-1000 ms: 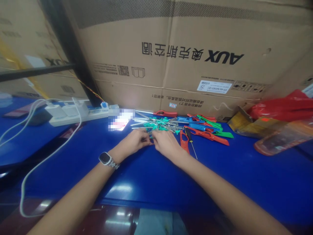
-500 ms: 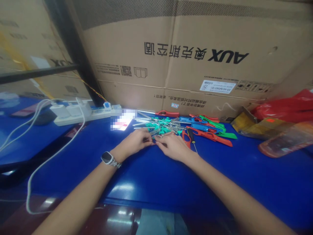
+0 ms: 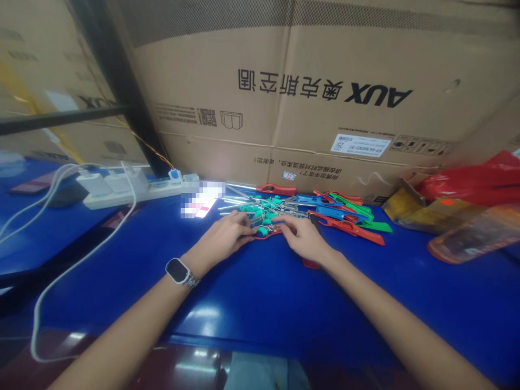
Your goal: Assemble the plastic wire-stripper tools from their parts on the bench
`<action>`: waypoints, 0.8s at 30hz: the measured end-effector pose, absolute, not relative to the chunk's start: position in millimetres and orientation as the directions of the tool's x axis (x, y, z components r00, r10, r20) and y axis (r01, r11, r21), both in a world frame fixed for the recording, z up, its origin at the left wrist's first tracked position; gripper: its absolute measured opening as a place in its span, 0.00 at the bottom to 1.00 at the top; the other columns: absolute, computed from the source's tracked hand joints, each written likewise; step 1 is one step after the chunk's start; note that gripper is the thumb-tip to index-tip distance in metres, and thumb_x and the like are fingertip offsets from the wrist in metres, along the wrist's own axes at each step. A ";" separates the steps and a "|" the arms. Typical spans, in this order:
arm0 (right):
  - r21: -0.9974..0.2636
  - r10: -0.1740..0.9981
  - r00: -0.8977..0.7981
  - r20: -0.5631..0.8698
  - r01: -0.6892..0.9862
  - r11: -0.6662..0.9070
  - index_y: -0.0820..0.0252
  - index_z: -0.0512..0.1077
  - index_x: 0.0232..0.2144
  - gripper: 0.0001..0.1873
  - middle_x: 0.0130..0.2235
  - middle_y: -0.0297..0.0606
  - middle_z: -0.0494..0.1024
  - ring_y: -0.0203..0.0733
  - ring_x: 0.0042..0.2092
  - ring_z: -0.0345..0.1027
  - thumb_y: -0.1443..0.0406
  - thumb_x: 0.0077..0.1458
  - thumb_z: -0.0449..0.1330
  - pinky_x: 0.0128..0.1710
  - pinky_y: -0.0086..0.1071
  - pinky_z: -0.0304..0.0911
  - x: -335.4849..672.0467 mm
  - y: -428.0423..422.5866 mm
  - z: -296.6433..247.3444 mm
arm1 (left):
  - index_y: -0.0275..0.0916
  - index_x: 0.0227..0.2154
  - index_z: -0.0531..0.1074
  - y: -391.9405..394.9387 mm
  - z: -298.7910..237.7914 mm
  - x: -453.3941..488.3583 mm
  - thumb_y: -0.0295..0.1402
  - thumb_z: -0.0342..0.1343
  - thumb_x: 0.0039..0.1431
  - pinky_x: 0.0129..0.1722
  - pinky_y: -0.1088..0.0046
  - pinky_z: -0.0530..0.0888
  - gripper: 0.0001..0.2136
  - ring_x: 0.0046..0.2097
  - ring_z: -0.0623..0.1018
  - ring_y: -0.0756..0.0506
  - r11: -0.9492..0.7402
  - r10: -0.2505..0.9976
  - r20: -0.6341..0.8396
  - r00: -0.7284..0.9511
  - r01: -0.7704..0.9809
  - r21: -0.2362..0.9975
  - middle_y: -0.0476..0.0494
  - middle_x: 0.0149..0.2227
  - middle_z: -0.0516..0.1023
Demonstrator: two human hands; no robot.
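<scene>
My left hand [image 3: 233, 233], with a watch on its wrist, is closed with its fingertips at the left end of a red plastic lighter casing [image 3: 267, 236]. A small teal part [image 3: 263, 231] lies at that casing. My right hand [image 3: 304, 238] is over the right side of the casing, its thumb and index finger apart. What lies beneath its palm is hidden. Just beyond both hands is a pile of teal plastic parts [image 3: 268, 203] with thin metal rods [image 3: 231, 200].
Red [image 3: 353, 228], blue [image 3: 337, 212] and green lighter casings [image 3: 377, 225] lie to the right of the pile. A phone [image 3: 201, 201] and a white power strip [image 3: 117, 189] are at left. A large cardboard box [image 3: 304, 124] stands behind; a clear plastic container [image 3: 471, 235] is at right.
My right hand has moved right, away from my left fingertips, and its fingers have parted. More of the red casing shows between the hands. The yellow-and-black screwdriver is now mostly covered.
</scene>
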State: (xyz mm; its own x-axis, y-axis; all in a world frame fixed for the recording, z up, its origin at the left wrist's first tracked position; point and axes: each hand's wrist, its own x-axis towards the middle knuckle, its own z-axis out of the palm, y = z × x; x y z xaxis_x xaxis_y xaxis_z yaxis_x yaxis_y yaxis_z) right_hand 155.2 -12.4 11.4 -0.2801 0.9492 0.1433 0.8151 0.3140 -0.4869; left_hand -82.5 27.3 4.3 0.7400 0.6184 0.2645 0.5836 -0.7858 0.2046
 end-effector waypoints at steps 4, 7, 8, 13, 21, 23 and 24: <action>-0.211 0.901 -0.313 0.299 0.899 0.383 0.57 0.78 0.48 0.17 0.43 0.44 0.74 0.47 0.47 0.65 0.60 0.65 0.52 0.45 0.37 0.62 156.9 -10.6 6.9 | 0.41 0.47 0.79 26.2 7.1 -83.1 0.34 0.54 0.66 0.43 0.64 0.72 0.11 0.43 0.72 0.42 -0.778 0.629 0.251 0.736 0.593 0.209 0.40 0.43 0.73; -0.233 0.893 -0.333 0.304 0.883 0.408 0.58 0.77 0.47 0.16 0.43 0.43 0.70 0.43 0.45 0.65 0.61 0.66 0.52 0.47 0.37 0.62 155.6 -9.2 0.1 | 0.41 0.48 0.77 24.0 9.5 -82.0 0.33 0.56 0.64 0.46 0.62 0.72 0.12 0.45 0.72 0.41 -0.772 0.635 0.257 0.728 0.596 0.220 0.40 0.44 0.72; -0.268 0.897 -0.323 0.302 0.874 0.405 0.58 0.77 0.47 0.16 0.43 0.43 0.70 0.42 0.45 0.66 0.61 0.66 0.53 0.47 0.36 0.63 155.3 -8.7 -2.1 | 0.41 0.48 0.77 22.9 9.9 -81.0 0.35 0.57 0.64 0.47 0.62 0.71 0.12 0.46 0.71 0.41 -0.774 0.633 0.270 0.726 0.594 0.218 0.40 0.45 0.72; -0.334 0.910 -0.300 0.286 0.859 0.388 0.60 0.76 0.45 0.14 0.41 0.41 0.72 0.42 0.46 0.66 0.62 0.66 0.53 0.48 0.35 0.63 152.5 -8.9 -7.1 | 0.42 0.49 0.76 17.0 7.4 -72.0 0.43 0.55 0.65 0.48 0.61 0.70 0.15 0.47 0.71 0.41 -0.798 0.601 0.310 0.737 0.573 0.186 0.40 0.46 0.73; -0.428 0.919 -0.276 0.282 0.821 0.378 0.62 0.76 0.43 0.12 0.41 0.42 0.75 0.43 0.46 0.67 0.65 0.65 0.54 0.49 0.37 0.62 148.1 -13.0 -7.5 | 0.40 0.47 0.77 22.1 -5.2 -70.3 0.38 0.54 0.66 0.49 0.61 0.70 0.12 0.47 0.72 0.42 -0.800 0.600 0.349 0.720 0.543 0.255 0.40 0.44 0.73; -0.446 0.914 -0.298 0.275 0.803 0.396 0.63 0.76 0.43 0.12 0.41 0.42 0.76 0.43 0.46 0.67 0.69 0.63 0.53 0.50 0.37 0.62 149.4 -12.9 -6.0 | 0.40 0.48 0.76 24.7 -7.4 -71.6 0.37 0.55 0.66 0.49 0.61 0.71 0.12 0.46 0.72 0.42 -0.797 0.604 0.350 0.715 0.538 0.276 0.40 0.43 0.72; -0.455 0.913 -0.306 0.268 0.796 0.400 0.63 0.76 0.43 0.12 0.40 0.41 0.76 0.42 0.46 0.67 0.70 0.63 0.53 0.49 0.36 0.62 150.2 -12.5 -4.8 | 0.40 0.48 0.76 25.7 -8.1 -72.0 0.36 0.55 0.66 0.48 0.61 0.71 0.12 0.45 0.72 0.42 -0.793 0.609 0.347 0.713 0.539 0.285 0.40 0.43 0.72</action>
State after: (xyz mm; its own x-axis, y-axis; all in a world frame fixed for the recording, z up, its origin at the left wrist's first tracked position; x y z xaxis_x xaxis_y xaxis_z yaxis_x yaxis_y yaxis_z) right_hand 150.2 -12.5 -4.8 -0.3064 0.9133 0.2682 0.7957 0.4004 -0.4545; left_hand -72.0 25.7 -8.1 0.7127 0.6094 0.3473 0.5391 -0.7927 0.2847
